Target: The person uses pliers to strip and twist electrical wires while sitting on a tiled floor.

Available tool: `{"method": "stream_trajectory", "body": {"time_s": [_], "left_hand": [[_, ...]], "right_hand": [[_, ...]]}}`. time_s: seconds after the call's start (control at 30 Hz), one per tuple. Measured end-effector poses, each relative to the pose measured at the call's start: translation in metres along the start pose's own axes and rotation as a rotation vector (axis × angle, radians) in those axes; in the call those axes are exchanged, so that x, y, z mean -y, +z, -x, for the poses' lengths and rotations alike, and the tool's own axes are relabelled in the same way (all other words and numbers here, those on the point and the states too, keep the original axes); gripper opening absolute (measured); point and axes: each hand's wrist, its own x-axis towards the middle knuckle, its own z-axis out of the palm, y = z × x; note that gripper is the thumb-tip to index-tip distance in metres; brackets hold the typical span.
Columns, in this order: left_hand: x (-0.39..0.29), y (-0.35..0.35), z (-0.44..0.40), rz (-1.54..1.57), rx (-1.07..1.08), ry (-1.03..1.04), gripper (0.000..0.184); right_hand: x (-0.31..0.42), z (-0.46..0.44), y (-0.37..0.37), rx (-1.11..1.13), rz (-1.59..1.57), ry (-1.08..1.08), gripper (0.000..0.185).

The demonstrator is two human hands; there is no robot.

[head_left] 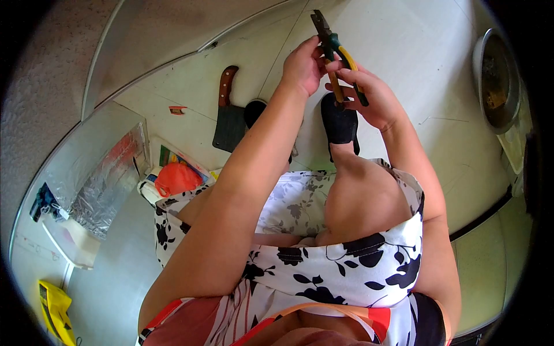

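Pliers (349,60) with green and yellow handles are held up in front of me, their metal jaws pointing up and away. My right hand (372,95) is wrapped around the handles. Near the pivot and the upper handle, my left hand (304,64) touches the pliers with bent fingers. Below and to the left, a cleaver (229,118) with a wooden handle lies on the tiled floor. Whether anything small is pinched between my fingers cannot be made out.
A metal basin (497,83) stands at the far right. A small red object (178,110) lies on the floor at left. Near my knee is a red plastic bag (178,179). A yellow package (56,311) sits at lower left. My black shoe (339,121) is below the pliers.
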Motion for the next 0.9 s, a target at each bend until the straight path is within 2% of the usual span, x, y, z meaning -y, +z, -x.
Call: {"method": "stream_trajectory", "body": {"time_s": [0.3, 0.4, 0.6, 0.73, 0.9], "left_hand": [[-0.004, 0.0, -0.005, -0.047, -0.008, 0.069, 0.025], [-0.008, -0.004, -0.005, -0.152, 0.048, 0.041, 0.028], [-0.002, -0.01, -0.013, -0.068, 0.011, -0.028, 0.028], [-0.002, -0.004, -0.006, -0.048, 0.035, 0.041, 0.03], [-0.003, -0.002, -0.004, 0.056, 0.097, -0.016, 0.032]], "right_hand": [[0.009, -0.005, 0.001, 0.081, -0.089, 0.009, 0.028], [0.009, -0.005, 0.003, 0.066, -0.118, 0.0, 0.027], [0.007, -0.01, -0.002, 0.047, -0.11, -0.063, 0.027], [0.008, -0.011, -0.01, 0.091, -0.089, -0.11, 0.028], [0.012, -0.005, -0.002, 0.013, -0.001, -0.094, 0.027]]}}
